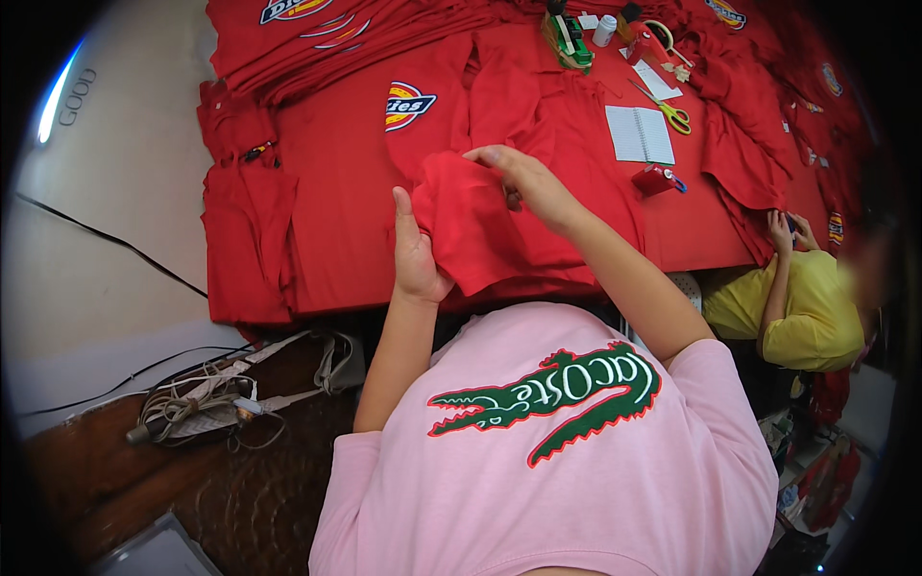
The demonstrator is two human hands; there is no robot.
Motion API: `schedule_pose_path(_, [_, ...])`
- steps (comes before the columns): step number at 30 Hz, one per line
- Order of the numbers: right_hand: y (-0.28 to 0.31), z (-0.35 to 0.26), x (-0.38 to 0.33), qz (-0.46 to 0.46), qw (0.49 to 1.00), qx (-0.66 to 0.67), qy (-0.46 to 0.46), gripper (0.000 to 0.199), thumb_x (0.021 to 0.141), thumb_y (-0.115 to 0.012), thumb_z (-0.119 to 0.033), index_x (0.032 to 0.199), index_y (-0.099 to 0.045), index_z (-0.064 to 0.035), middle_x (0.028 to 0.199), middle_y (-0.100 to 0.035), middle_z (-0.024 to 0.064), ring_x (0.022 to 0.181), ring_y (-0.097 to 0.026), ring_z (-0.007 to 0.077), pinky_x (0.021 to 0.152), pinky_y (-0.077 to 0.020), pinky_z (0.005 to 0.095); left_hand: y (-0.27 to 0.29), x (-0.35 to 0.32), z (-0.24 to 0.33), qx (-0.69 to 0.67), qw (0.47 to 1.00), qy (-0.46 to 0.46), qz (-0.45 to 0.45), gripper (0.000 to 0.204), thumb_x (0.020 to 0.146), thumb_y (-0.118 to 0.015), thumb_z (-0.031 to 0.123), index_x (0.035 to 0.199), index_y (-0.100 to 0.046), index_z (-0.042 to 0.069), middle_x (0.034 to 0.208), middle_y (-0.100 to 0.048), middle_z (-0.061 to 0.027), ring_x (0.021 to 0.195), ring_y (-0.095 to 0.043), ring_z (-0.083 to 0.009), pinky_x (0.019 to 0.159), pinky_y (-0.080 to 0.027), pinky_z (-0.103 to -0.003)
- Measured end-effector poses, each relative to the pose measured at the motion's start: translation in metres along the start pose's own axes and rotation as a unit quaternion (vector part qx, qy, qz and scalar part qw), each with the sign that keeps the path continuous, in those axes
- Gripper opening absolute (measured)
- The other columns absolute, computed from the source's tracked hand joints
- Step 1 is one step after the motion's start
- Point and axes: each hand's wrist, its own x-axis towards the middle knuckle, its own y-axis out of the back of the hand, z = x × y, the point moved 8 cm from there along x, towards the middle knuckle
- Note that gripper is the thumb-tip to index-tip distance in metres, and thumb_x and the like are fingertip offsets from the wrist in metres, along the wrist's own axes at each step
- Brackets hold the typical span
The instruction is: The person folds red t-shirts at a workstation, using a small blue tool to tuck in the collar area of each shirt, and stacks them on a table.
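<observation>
A red shirt [480, 230] with a coloured logo patch [409, 106] lies spread on the table, its near end lifted and bunched between my hands. My left hand [419, 257] supports the left side of this bunched cloth, thumb upright and the other fingers hidden behind the fabric. At the upper right of the bunch, my right hand [523, 184] grips the cloth, fingers bent over it. Part of the right fingertips is covered by the folds.
Stacked red garments [336, 48] line the far side. To the right lie a notebook [639, 134], yellow-handled scissors [678, 119], a small red box [657, 180] and a green tape dispenser [569, 43]. A co-worker in yellow [802, 312] handles red cloth. Tangled cables [206, 398] sit lower left.
</observation>
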Motion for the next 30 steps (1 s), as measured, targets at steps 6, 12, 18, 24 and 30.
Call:
schedule_pose_path(6, [-0.009, -0.01, 0.002, -0.019, 0.972, -0.21, 0.1, 0.02, 0.098, -0.073, -0.021, 0.1, -0.072, -0.0015, 0.086, -0.064, -0.0058, 0.082, -0.053, 0.0012, 0.073, -0.0451, 0.0225, 0.039, -0.002, 0.016, 0.263, 0.94, -0.143, 0.165, 0.033, 0.1, -0.07, 0.021, 0.125, -0.068, 0.001, 0.12, -0.072, -0.0083, 0.109, -0.067, -0.0164, 0.097, -0.053, -0.032])
schedule_pose_path(12, [-0.066, -0.046, -0.037, 0.134, 0.791, -0.469, 0.37, 0.022, 0.092, -0.07, -0.023, 0.085, -0.062, -0.0043, 0.083, -0.063, 0.0147, 0.078, -0.066, 0.0355, 0.065, -0.052, 0.0447, 0.092, 0.017, 0.001, 0.151, 0.931, -0.181, 0.28, 0.024, 0.105, -0.064, 0.024, 0.108, -0.074, 0.002, 0.094, -0.072, -0.0033, 0.086, -0.067, -0.0122, 0.076, -0.055, -0.03])
schedule_pose_path(18, [-0.043, -0.016, 0.009, 0.225, 0.724, -0.556, 0.341, 0.029, 0.095, -0.069, -0.032, 0.078, -0.065, -0.0088, 0.072, -0.064, 0.0104, 0.064, -0.066, 0.0333, 0.056, -0.0516, 0.0433, 0.077, 0.035, -0.044, 0.066, 0.952, -0.059, 0.293, 0.034, 0.107, -0.054, 0.041, 0.117, -0.065, 0.01, 0.102, -0.07, -0.0024, 0.087, -0.068, -0.0131, 0.074, -0.054, -0.033])
schedule_pose_path(24, [-0.099, -0.011, -0.038, 0.091, 0.654, -0.591, 0.464, 0.028, 0.093, -0.068, -0.034, 0.076, -0.065, -0.0117, 0.068, -0.065, 0.0068, 0.058, -0.066, 0.0265, 0.051, -0.0517, 0.0399, 0.097, 0.028, -0.038, 0.102, 0.965, -0.055, 0.233, 0.027, 0.105, -0.055, 0.038, 0.096, -0.063, 0.014, 0.089, -0.067, -0.0007, 0.085, -0.066, -0.0156, 0.075, -0.054, -0.034])
schedule_pose_path(30, [-0.071, -0.017, -0.019, 0.178, 0.637, -0.59, 0.463, 0.036, 0.095, -0.069, -0.035, 0.068, -0.061, -0.0119, 0.06, -0.058, 0.0074, 0.05, -0.06, 0.0277, 0.045, -0.0456, 0.0426, 0.095, 0.044, -0.041, 0.041, 0.984, -0.008, 0.17, 0.032, 0.107, -0.051, 0.037, 0.114, -0.065, 0.009, 0.101, -0.069, -0.0054, 0.093, -0.068, -0.0164, 0.079, -0.055, -0.035])
